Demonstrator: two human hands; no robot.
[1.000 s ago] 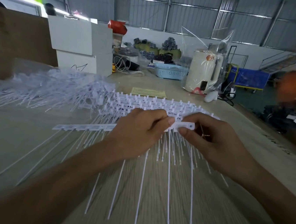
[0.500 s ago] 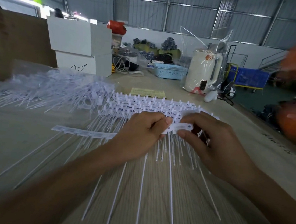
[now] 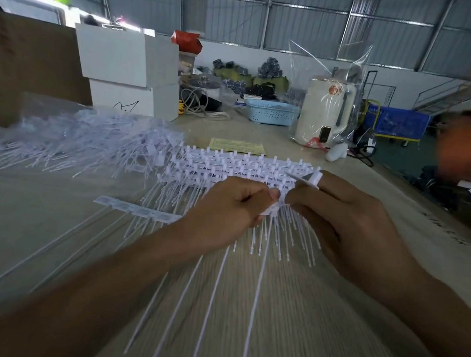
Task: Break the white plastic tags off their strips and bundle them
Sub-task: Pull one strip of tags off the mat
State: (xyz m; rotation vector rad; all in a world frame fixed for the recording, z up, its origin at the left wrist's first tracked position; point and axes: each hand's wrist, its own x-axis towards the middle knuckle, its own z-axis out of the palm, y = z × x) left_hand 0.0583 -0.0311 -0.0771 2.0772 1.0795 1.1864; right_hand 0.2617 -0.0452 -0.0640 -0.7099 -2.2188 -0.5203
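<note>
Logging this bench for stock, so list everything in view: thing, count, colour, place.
strip: one, white, near table, left hand's grip
broken-off tag: one, white, right hand's grip
stacked strips: several, white, behind the hands
loose tag pile: many, white, left
boxes: two, white, stacked far left
basket: one, light blue, far centre
kettle: one, cream, in clear bag, far right
paper slip: one, yellow, mid table
table: one, pale wood
left hand: grips strip
right hand: pinches tag
</note>
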